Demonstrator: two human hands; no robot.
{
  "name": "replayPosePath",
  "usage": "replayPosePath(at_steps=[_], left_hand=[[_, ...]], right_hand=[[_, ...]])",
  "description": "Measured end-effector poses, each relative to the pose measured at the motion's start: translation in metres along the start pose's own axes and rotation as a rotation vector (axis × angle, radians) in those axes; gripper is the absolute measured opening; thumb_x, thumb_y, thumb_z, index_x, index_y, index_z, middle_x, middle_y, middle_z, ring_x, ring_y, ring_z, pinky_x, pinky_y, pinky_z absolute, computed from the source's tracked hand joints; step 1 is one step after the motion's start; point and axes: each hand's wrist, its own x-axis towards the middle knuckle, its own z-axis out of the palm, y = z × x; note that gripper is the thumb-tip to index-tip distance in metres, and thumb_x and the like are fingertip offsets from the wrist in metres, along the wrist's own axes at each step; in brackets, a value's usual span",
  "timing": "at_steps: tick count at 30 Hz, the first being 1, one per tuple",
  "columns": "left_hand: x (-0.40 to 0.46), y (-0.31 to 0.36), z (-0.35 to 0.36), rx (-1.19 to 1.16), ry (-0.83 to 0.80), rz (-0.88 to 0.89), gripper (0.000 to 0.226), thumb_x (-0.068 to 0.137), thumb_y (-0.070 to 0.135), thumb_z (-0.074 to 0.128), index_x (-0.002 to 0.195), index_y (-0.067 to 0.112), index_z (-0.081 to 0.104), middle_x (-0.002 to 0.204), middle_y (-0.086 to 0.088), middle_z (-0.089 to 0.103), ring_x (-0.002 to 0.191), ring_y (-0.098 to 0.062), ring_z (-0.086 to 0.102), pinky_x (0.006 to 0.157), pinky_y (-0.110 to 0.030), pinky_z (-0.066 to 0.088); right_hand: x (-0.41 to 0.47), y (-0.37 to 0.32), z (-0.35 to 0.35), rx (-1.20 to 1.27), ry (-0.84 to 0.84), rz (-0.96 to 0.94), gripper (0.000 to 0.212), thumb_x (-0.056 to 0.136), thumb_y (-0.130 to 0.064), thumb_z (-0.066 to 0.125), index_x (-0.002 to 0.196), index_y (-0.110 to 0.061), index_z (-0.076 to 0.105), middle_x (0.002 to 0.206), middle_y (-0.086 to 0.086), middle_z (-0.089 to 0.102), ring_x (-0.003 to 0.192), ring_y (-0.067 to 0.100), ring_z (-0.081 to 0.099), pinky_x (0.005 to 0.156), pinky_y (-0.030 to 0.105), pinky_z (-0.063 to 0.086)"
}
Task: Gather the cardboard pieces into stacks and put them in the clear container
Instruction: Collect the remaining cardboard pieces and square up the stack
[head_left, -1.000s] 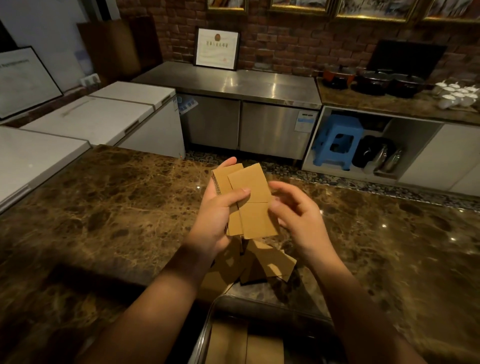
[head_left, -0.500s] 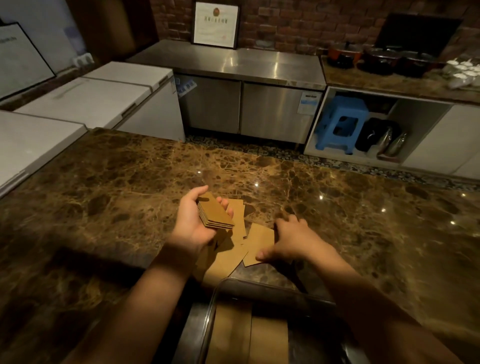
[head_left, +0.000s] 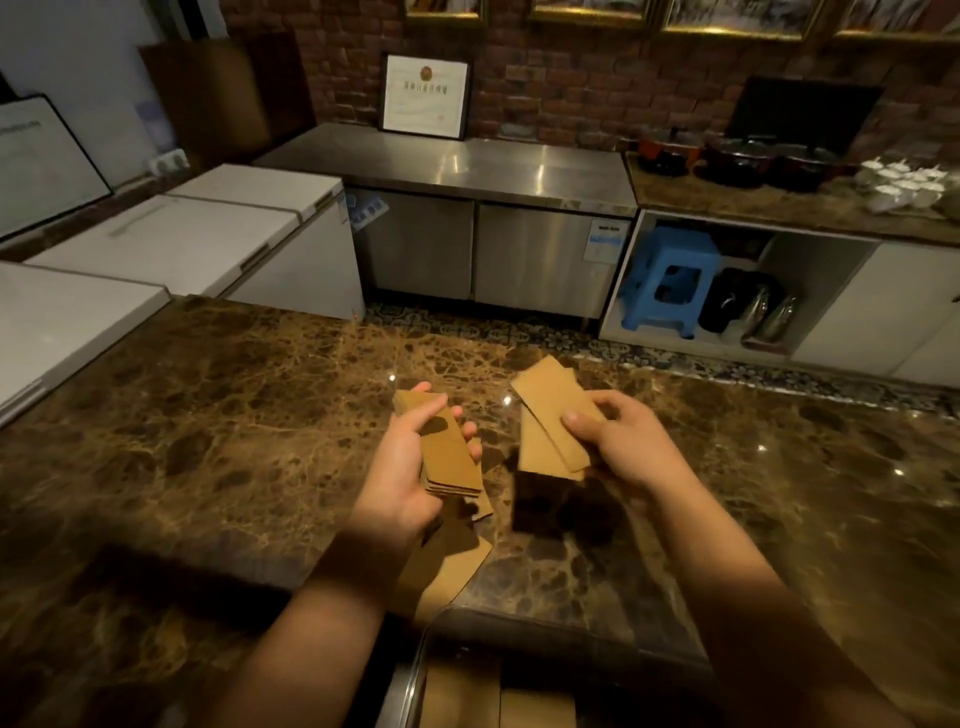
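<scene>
- Head view: the left hand (head_left: 402, 462) is cradling a small stack of cardboard pieces (head_left: 448, 451) above the marble counter (head_left: 208, 431), thumb lying across the top face and fingertips curling up along the far edge, so the stack is being clamped from both sides.
- The right hand (head_left: 621, 447) is pinching a few loose pieces (head_left: 550, 426) near their right end, thumb on top and fingers folded underneath; they are fanning out unevenly rather than sitting square.
- More cardboard pieces on the counter (head_left: 449, 566) are lying below the left wrist, just beside the rim of the clear container (head_left: 423, 644), which is already holding flat cardboard at the bottom edge of the view.
- The pieces are looking light, thin and fairly stiff, with corrugated edges; they are likely sliding easily over each other, so gripping across the short edges and squaring the sides seems wiser than pinching one corner.
- Squeezing hard is probably risking a crease rather than a break.
</scene>
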Motion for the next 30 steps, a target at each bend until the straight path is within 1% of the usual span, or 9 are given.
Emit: replayPosePath(at_steps=[2,7,9,14,20,22,24,27,30], left_hand=[[-0.009,-0.001,0.018,0.13,-0.081,0.065,0.041,0.09,0.009,0.062,0.127,0.027,0.055,0.108,-0.014,0.066,0.084,-0.027,0.069,0.064,-0.041,0.058],[-0.023,0.009,0.039,0.322,-0.167,0.235,0.062,0.082,-0.011,0.061,0.128,0.03,0.058,0.119,-0.012,0.066,0.101,-0.032,0.068,0.069,-0.042,0.058],[-0.024,0.015,0.038,0.333,-0.158,0.276,0.064,0.08,-0.012,0.063,0.127,0.031,0.059,0.119,-0.012,0.066,0.104,-0.033,0.067,0.074,-0.044,0.058],[-0.027,0.017,0.038,0.334,-0.181,0.308,0.063,0.08,-0.011,0.065,0.128,0.027,0.056,0.115,-0.009,0.067,0.104,-0.03,0.068,0.076,-0.044,0.059],[-0.027,0.015,0.038,0.391,-0.155,0.342,0.06,0.08,-0.01,0.069,0.124,0.029,0.058,0.117,-0.009,0.068,0.103,-0.026,0.069,0.082,-0.047,0.059],[-0.028,0.014,0.04,0.456,-0.165,0.366,0.058,0.079,-0.008,0.07,0.123,0.028,0.058,0.113,-0.007,0.069,0.098,-0.023,0.07,0.078,-0.043,0.06],[-0.031,0.013,0.043,0.478,-0.165,0.354,0.049,0.08,0.006,0.074,0.122,0.027,0.058,0.11,-0.007,0.071,0.094,-0.021,0.072,0.074,-0.039,0.06],[-0.032,0.016,0.045,0.422,-0.099,0.236,0.048,0.083,0.049,0.064,0.124,0.023,0.06,0.109,-0.011,0.074,0.096,-0.026,0.073,0.079,-0.045,0.06],[-0.03,0.025,0.041,0.342,-0.063,-0.027,0.057,0.08,0.067,0.056,0.12,0.027,0.064,0.111,-0.015,0.073,0.1,-0.034,0.071,0.086,-0.055,0.056]], right_hand=[[-0.016,-0.014,0.014,0.305,-0.139,0.053,0.021,0.098,-0.02,0.061,0.116,-0.011,0.066,0.099,0.007,0.076,0.087,0.021,0.073,0.062,0.03,0.059],[-0.035,-0.029,0.022,0.564,-0.221,0.082,0.023,0.098,-0.028,0.06,0.101,-0.008,0.072,0.075,0.004,0.078,0.063,0.013,0.075,0.051,0.026,0.056],[-0.035,-0.03,0.017,0.626,-0.202,0.071,0.022,0.098,-0.028,0.06,0.101,-0.01,0.072,0.079,0.004,0.079,0.065,0.013,0.075,0.052,0.026,0.054],[-0.037,-0.025,0.017,0.7,-0.21,0.025,0.021,0.096,-0.017,0.062,0.117,-0.016,0.068,0.106,0.009,0.077,0.097,0.025,0.074,0.06,0.026,0.059],[-0.041,-0.029,0.01,0.786,-0.274,-0.055,0.021,0.095,-0.01,0.058,0.116,-0.014,0.062,0.104,0.01,0.077,0.09,0.024,0.072,0.062,0.028,0.055],[-0.044,-0.029,0.011,0.626,-0.315,-0.092,0.024,0.094,-0.01,0.061,0.117,-0.014,0.064,0.104,0.007,0.077,0.092,0.023,0.073,0.064,0.028,0.057],[-0.042,-0.024,0.016,0.394,-0.228,-0.251,0.022,0.09,-0.008,0.067,0.111,-0.016,0.068,0.101,0.003,0.077,0.094,0.02,0.074,0.074,0.03,0.061],[-0.041,-0.019,0.011,0.238,-0.001,-0.674,0.023,0.083,-0.001,0.075,0.094,-0.02,0.068,0.097,-0.001,0.074,0.093,0.014,0.07,0.078,0.026,0.059],[-0.033,-0.005,-0.002,-0.212,-0.02,-1.188,0.033,0.071,0.013,0.078,0.09,-0.013,0.072,0.109,-0.011,0.073,0.109,0.012,0.059,0.09,0.024,0.05]])
